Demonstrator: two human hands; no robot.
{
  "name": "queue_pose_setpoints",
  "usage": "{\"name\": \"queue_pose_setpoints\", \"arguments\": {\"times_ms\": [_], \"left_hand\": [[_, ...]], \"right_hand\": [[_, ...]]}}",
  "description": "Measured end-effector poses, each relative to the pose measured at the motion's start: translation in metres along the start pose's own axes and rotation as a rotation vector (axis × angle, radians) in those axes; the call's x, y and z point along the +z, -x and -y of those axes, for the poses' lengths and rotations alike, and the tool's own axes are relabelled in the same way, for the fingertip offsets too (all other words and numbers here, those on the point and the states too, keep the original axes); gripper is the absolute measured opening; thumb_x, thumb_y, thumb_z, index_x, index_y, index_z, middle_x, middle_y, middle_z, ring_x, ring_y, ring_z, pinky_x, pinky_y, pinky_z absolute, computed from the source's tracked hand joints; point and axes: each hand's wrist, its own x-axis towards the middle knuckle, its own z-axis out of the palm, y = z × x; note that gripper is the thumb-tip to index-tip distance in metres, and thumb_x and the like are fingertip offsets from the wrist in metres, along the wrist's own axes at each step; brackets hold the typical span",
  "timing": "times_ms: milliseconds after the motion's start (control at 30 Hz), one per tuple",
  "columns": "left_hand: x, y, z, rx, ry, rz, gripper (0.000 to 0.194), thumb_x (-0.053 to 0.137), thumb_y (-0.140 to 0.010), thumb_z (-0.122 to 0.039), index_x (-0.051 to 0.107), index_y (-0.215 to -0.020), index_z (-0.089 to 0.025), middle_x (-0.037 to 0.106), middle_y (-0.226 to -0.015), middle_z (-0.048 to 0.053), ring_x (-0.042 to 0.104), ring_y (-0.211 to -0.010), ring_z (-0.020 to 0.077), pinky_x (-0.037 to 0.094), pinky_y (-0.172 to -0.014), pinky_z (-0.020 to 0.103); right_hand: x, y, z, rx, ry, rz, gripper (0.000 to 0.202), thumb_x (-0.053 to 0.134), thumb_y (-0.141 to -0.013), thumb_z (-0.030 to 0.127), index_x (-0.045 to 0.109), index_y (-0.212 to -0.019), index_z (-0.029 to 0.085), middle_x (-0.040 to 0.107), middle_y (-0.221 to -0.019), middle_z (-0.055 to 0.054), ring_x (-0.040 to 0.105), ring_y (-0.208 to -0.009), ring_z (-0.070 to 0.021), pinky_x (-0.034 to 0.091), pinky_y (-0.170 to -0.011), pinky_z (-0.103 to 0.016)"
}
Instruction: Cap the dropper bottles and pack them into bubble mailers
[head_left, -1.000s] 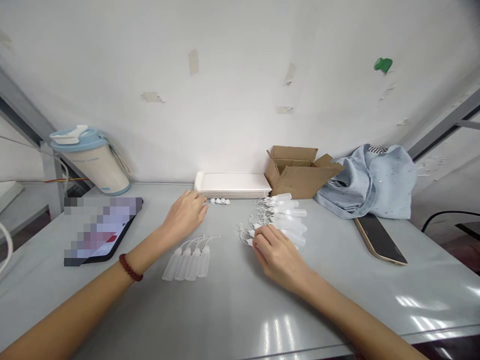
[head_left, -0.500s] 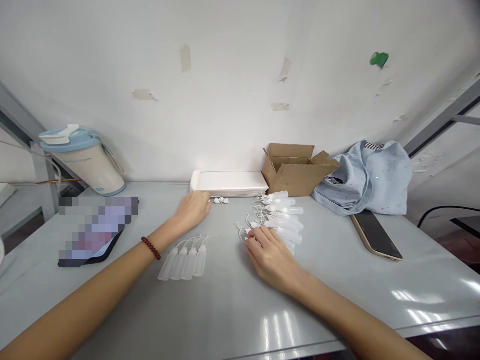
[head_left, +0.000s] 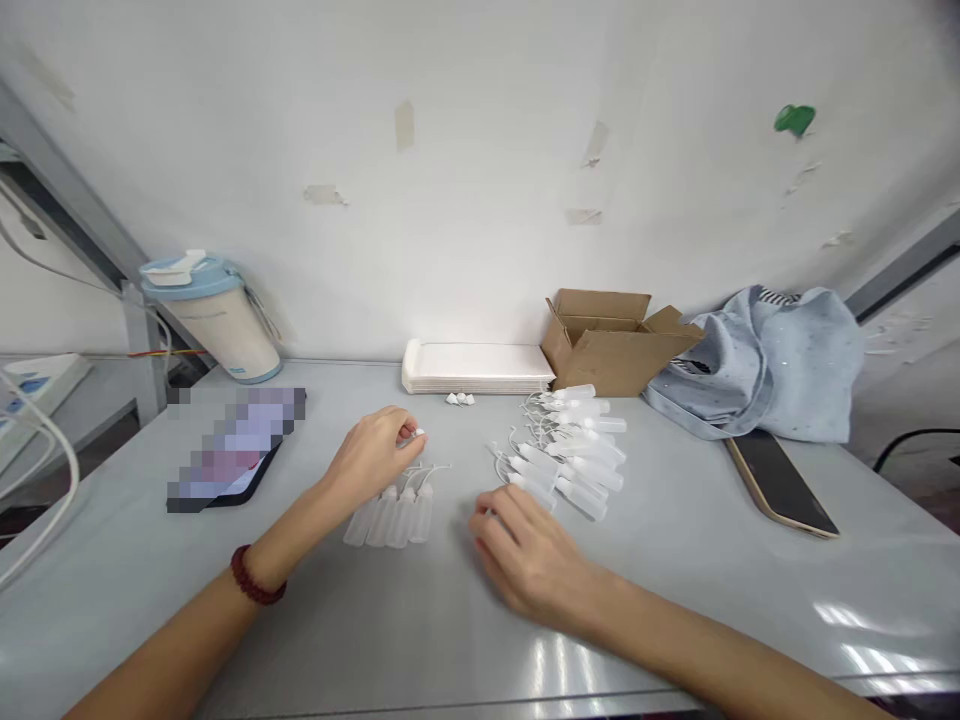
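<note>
Here; white piece [head_left: 418,432] between left fingers [head_left: 394,418]

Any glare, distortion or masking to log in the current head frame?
Head view: glare streaks on the grey table, below the right hand and at lower right; mosaic blocks over the left phone; tumbler leaning, likely lens distortion; translucent bottles partly blending together.

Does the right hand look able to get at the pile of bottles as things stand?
Probably yes: the right hand is close beside the pile of bottles, and nothing visible stands between them.
</note>
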Motion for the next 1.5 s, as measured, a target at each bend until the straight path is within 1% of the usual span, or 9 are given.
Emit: {"name": "queue_pose_setpoints", "arguments": {"times_ms": [100, 333, 500, 767, 900, 1067, 1267, 1367, 1500], "left_hand": [[0.000, 0.010, -0.005, -0.013, 0.068, -0.079, 0.020, 0.048, -0.081, -0.035, 0.059, -0.077, -0.018, 0.067, -0.081, 0.004, 0.062, -0.077, 0.0201, 0.046, -0.066, 0.030], [-0.002, 0.014, -0.015, 0.004, 0.153, -0.206, 0.015, 0.051, -0.082, -0.031, 0.058, -0.078, -0.018, 0.065, -0.079, 0.002, 0.060, -0.076, 0.0177, 0.046, -0.069, 0.028], [-0.004, 0.017, -0.015, 0.011, 0.176, -0.251, 0.013, 0.052, -0.081, -0.029, 0.057, -0.076, -0.018, 0.064, -0.077, 0.002, 0.059, -0.073, 0.0173, 0.046, -0.067, 0.028], [-0.004, 0.019, -0.017, 0.039, 0.180, -0.276, 0.013, 0.051, -0.081, -0.029, 0.056, -0.077, -0.018, 0.062, -0.077, 0.002, 0.059, -0.074, 0.0172, 0.044, -0.062, 0.026], [-0.005, 0.020, -0.019, 0.045, 0.179, -0.251, 0.013, 0.052, -0.082, -0.029, 0.056, -0.076, -0.018, 0.063, -0.078, 0.002, 0.059, -0.075, 0.0173, 0.045, -0.066, 0.028], [-0.009, 0.027, -0.030, 0.060, 0.262, -0.208, 0.012, 0.056, -0.080, -0.030, 0.057, -0.074, -0.019, 0.062, -0.075, 0.001, 0.057, -0.074, 0.0169, 0.043, -0.057, 0.024], [-0.018, 0.032, -0.041, 0.030, 0.433, 0.036, 0.016, 0.058, -0.080, -0.034, 0.061, -0.074, -0.020, 0.063, -0.077, 0.000, 0.055, -0.076, 0.0157, 0.039, -0.050, 0.020], [-0.019, 0.031, -0.040, 0.042, 0.480, 0.151, 0.018, 0.057, -0.082, -0.038, 0.063, -0.078, -0.022, 0.064, -0.082, -0.001, 0.055, -0.077, 0.0154, 0.040, -0.053, 0.021], [-0.019, 0.031, -0.040, 0.051, 0.587, 0.201, 0.020, 0.055, -0.085, -0.040, 0.064, -0.084, -0.023, 0.064, -0.084, -0.001, 0.057, -0.078, 0.0151, 0.044, -0.065, 0.023]], "right_hand": [[0.006, -0.012, 0.010, -0.001, -0.117, 0.070, 0.014, 0.043, -0.088, 0.011, 0.056, -0.093, 0.010, 0.058, -0.089, -0.013, 0.051, -0.078, -0.0207, 0.044, -0.066, -0.032], [0.007, -0.066, 0.014, 0.489, -0.177, 0.300, 0.022, 0.046, -0.086, 0.030, 0.058, -0.081, 0.013, 0.064, -0.077, -0.008, 0.057, -0.064, -0.0181, 0.037, -0.055, -0.028], [0.004, -0.083, 0.018, 0.506, -0.071, 0.460, 0.026, 0.047, -0.080, 0.033, 0.061, -0.069, 0.013, 0.066, -0.065, -0.009, 0.060, -0.058, -0.0202, 0.027, -0.048, -0.029], [0.004, -0.083, 0.013, 0.516, -0.026, 0.577, 0.027, 0.047, -0.077, 0.030, 0.065, -0.064, 0.014, 0.069, -0.066, -0.011, 0.062, -0.059, -0.0219, 0.024, -0.047, -0.029], [-0.002, -0.070, 0.010, 0.541, -0.017, 0.558, 0.024, 0.049, -0.077, 0.030, 0.061, -0.063, 0.014, 0.067, -0.066, -0.011, 0.060, -0.056, -0.0202, 0.022, -0.046, -0.029], [-0.007, -0.039, -0.001, 0.592, -0.073, 0.344, 0.016, 0.052, -0.080, 0.029, 0.056, -0.074, 0.015, 0.062, -0.072, -0.007, 0.055, -0.061, -0.0176, 0.029, -0.053, -0.028], [-0.019, -0.020, -0.015, 0.551, -0.354, 0.100, 0.018, 0.050, -0.088, 0.032, 0.050, -0.077, 0.017, 0.051, -0.078, -0.003, 0.048, -0.069, -0.0148, 0.034, -0.059, -0.026], [-0.027, -0.024, -0.018, 0.545, -0.526, 0.105, 0.018, 0.050, -0.089, 0.032, 0.051, -0.078, 0.018, 0.049, -0.082, -0.002, 0.046, -0.073, -0.0138, 0.035, -0.060, -0.024], [-0.033, -0.029, -0.015, 0.567, -0.731, 0.224, 0.022, 0.045, -0.093, 0.033, 0.052, -0.079, 0.018, 0.051, -0.081, 0.000, 0.047, -0.072, -0.0127, 0.036, -0.062, -0.025]]}}
